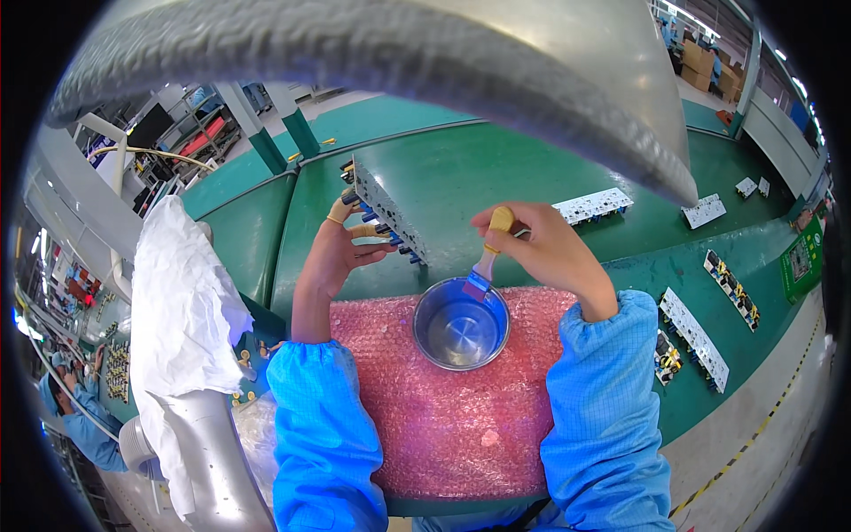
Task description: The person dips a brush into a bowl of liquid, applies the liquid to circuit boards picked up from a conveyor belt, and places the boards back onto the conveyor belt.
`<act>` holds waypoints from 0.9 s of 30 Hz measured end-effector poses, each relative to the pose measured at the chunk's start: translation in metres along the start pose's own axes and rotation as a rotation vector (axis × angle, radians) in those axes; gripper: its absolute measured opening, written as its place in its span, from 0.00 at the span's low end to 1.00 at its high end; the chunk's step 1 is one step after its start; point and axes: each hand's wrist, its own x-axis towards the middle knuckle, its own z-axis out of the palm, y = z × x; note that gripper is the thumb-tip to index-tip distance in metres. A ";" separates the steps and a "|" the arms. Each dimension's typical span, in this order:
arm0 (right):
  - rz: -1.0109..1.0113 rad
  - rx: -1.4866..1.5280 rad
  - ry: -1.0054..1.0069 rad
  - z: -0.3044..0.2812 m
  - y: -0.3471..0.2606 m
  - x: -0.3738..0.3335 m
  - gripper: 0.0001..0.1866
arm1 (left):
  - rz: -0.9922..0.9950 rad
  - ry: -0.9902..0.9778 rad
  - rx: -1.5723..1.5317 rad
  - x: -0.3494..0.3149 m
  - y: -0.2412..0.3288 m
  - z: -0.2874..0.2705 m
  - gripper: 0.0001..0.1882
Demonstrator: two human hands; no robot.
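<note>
My left hand (330, 257), with yellow covers on some fingertips, grips a white circuit board (390, 211) by its edge. The board is tilted up on its side, its dark and blue components toward the palm. In my right hand (554, 253) is a small brush (480, 277) with a pale handle and a blue band. Its bristles point down over the far rim of a shiny metal cup (428, 348). Whether they touch the cup is hard to tell. The cup stands on pink bubble wrap (443, 434), and any liquid inside cannot be made out.
More circuit boards (696, 341) lie on the green bench (496, 168) to the right and far right. A large grey hood (532, 62) hangs overhead. White cloth (182, 301) drapes over a silver duct (204, 452) at left. Another person (84, 417) sits at far left.
</note>
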 end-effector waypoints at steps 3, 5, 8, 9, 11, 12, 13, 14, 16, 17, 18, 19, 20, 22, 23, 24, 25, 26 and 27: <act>0.047 -0.145 0.095 -0.007 -0.001 -0.003 0.11 | 0.035 -0.041 0.004 0.000 -0.001 0.001 0.28; 0.107 -0.183 0.077 -0.015 -0.006 -0.005 0.09 | 0.087 -0.063 -0.041 -0.002 0.003 0.006 0.30; 0.082 -0.149 0.159 -0.021 -0.012 -0.008 0.10 | 0.184 -0.065 -0.155 -0.001 -0.003 0.005 0.32; 0.079 -0.147 0.162 -0.024 -0.015 -0.009 0.10 | 0.187 -0.067 -0.151 -0.003 -0.001 0.006 0.32; 0.039 0.027 0.274 -0.029 -0.020 -0.010 0.09 | 0.276 -0.122 -0.287 -0.008 0.002 0.010 0.31; 0.038 0.026 0.279 -0.032 -0.021 -0.011 0.09 | 0.278 -0.126 -0.286 -0.007 0.001 0.011 0.31; -0.014 0.143 0.368 -0.034 -0.022 -0.012 0.09 | 0.282 -0.147 -0.389 -0.005 -0.001 0.012 0.30; -0.067 0.261 0.455 -0.036 -0.024 -0.013 0.09 | 0.286 -0.167 -0.492 -0.004 -0.002 0.013 0.29; -0.086 0.235 0.490 -0.037 -0.025 -0.015 0.09 | 0.280 -0.207 -0.524 -0.002 -0.003 0.019 0.32; -0.117 0.458 0.523 -0.033 -0.025 -0.014 0.10 | 0.271 -0.244 -0.560 -0.002 -0.004 0.023 0.34; -0.134 0.571 0.540 -0.030 -0.025 -0.013 0.11 | 0.274 -0.247 -0.555 -0.003 -0.004 0.028 0.34; -0.153 0.684 0.556 -0.027 -0.024 -0.012 0.11 | 0.251 -0.266 -0.582 -0.005 -0.005 0.034 0.35; -0.204 0.773 0.520 -0.023 -0.021 -0.011 0.11 | 0.229 -0.286 -0.610 -0.006 -0.005 0.039 0.36; -0.258 0.864 0.483 -0.015 -0.026 -0.010 0.12 | 0.224 -0.317 -0.616 -0.007 -0.010 0.045 0.37; -0.225 0.878 0.495 -0.009 -0.031 -0.010 0.13 | 0.221 -0.364 -0.636 -0.007 -0.013 0.048 0.30; -0.208 0.887 0.500 -0.005 -0.034 -0.009 0.13 | 0.217 -0.408 -0.656 -0.008 -0.015 0.050 0.25; -0.192 0.895 0.505 -0.001 -0.036 -0.008 0.13 | 0.247 -0.456 -0.601 -0.010 -0.016 0.053 0.27; -0.176 0.891 0.503 0.002 -0.036 -0.007 0.14 | 0.248 -0.454 -0.598 -0.013 -0.016 0.057 0.27; -0.169 0.887 0.502 0.002 -0.037 -0.007 0.14 | 0.277 -0.470 -0.562 -0.016 -0.015 0.062 0.28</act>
